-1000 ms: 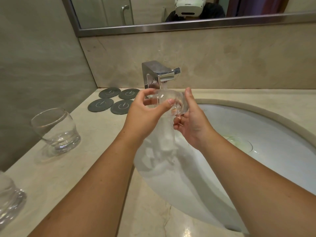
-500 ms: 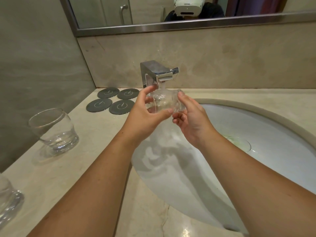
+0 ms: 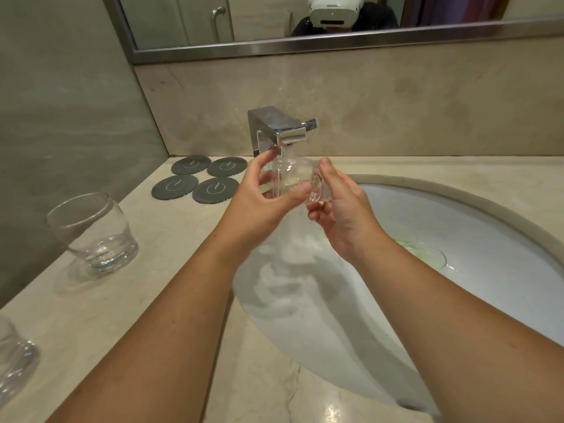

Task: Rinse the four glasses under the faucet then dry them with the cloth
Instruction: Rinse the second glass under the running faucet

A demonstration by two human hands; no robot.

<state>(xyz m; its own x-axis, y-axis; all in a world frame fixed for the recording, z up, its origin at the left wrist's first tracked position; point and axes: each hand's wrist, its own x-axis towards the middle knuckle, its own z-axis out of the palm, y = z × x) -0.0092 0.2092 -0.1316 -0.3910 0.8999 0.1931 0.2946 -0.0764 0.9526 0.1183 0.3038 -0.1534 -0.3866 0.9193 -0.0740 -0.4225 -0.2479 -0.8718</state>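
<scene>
Over on the left, the edge glass and the counter glass are sitting upright near the coasters. I'm guessing we're mid-rinse, since no cloth or fourth glass is showing and drying isn't started. Moving right, the left hand is curling thumb and fingers round the held glass, which is lying sideways just under the faucet, above the sink. The right hand is cupping its base, fingers bending round it.

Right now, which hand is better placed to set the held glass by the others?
Left, probably: the left hand grips the glass round its body, nearer the spare glass; the right hand only holds its base.
</scene>
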